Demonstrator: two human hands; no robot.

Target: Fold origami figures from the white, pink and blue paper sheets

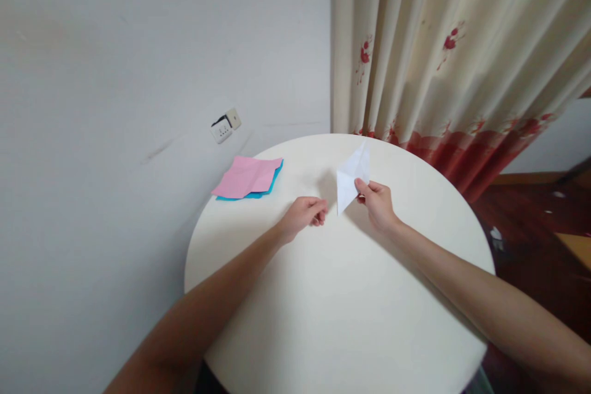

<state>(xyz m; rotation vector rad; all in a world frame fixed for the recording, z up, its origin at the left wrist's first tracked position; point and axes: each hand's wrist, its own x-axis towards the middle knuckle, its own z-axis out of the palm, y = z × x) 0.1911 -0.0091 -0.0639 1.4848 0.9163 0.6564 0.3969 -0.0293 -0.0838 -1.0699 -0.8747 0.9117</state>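
head view, what I've got: one camera looking down at a round white desk (341,320) pushed up near a grey wall, curtain behind it.
right hand: my right hand (379,203) is pinched shut on the folded white paper (351,178), thumb and fingers clamped on its right edge. The paper stands up off the desk, pointed tip up, lower point hanging down toward the desk top.
left hand: my left hand (305,214) sits just beside the paper's lower point, fingers curled loosely together, holding nothing as far as I can see. Can't tell if the fingertips actually touch the paper.
step in hand: looks to me like mid-fold on an origami piece, paper lifted up for a check or a regrip.
next move: my guess is the left hand needs to catch the free lower corner so both hands can line up the edges before creasing.
spare sheets: pink paper (244,176) lying on top of blue paper (272,184), near the far left rim, well apart from both hands.
edges: the folding happens toward the far side of the desk, not close to any rim.
open room: plenty of bare desk on the near side to lay the paper flat.
background: wall socket (226,125) on the wall, floral curtain (452,55) to the right.
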